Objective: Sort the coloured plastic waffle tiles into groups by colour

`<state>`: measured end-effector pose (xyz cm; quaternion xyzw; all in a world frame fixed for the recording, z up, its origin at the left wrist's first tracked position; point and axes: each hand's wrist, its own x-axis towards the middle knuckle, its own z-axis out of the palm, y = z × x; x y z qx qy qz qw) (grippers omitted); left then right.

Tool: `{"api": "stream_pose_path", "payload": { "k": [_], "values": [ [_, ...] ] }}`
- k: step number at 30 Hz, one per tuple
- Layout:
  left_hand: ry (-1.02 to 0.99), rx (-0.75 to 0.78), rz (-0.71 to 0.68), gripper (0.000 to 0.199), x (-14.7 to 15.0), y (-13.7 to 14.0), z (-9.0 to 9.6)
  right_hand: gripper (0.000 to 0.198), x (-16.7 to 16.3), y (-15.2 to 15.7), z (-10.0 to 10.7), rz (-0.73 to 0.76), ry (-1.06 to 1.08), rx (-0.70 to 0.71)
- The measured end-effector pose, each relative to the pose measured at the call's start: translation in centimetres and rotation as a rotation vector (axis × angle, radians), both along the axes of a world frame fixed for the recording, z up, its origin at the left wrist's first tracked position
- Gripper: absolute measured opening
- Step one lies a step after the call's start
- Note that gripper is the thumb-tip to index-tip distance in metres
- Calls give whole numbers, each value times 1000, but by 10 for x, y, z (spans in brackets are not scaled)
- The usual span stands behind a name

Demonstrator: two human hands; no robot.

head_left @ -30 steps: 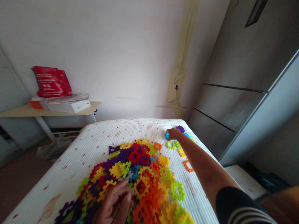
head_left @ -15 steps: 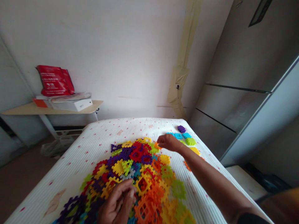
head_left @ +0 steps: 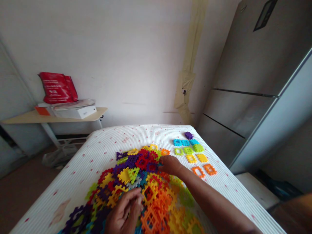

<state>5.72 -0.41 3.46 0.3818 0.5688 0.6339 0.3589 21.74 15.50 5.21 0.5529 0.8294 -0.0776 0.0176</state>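
Observation:
A heap of colourful plastic interlocking pieces (head_left: pixel 136 162) with toothed edges covers the middle and front of the bed-like surface. My right hand (head_left: pixel 170 165) reaches into the heap's right side, fingers curled downward beside purple and red pieces; what its fingertips grip, if anything, is hidden. Low over the front of the heap, my left hand (head_left: pixel 125 209) is curled with thumb and fingertips close together, and no piece shows in it. To the right, sorted pieces lie in short rows: a purple piece (head_left: pixel 188 135), blue pieces (head_left: pixel 185 142), green pieces (head_left: pixel 188 150), yellow pieces (head_left: pixel 191 158) and orange pieces (head_left: pixel 210 169).
A white ribbed cover with red dots (head_left: pixel 97 156) lies under everything. Grey cabinet doors (head_left: pixel 234 110) stand close on the right. At the left, a small table (head_left: pixel 24 115) carries a red bag (head_left: pixel 57 87) and a white box (head_left: pixel 75 112).
My right hand has moved down and slightly left from beyond the heap's back right edge into the heap, uncovering the sorted rows. My left hand has barely moved.

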Motion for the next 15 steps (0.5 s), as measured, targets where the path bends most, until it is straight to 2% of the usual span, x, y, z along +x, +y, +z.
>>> {"api": "stream_pose_path", "payload": {
  "k": [6,11,15],
  "values": [
    [8,-2,-8,38,-1,-1,3,32,-4,7,-6,-94,99,-51],
    [15,8,-17,36,-1,0,2,36,-7,3,-7,-85,110,-9],
    [6,12,-12,36,0,0,0,30,-12,1,-8,-93,85,-9]
  ]
}}
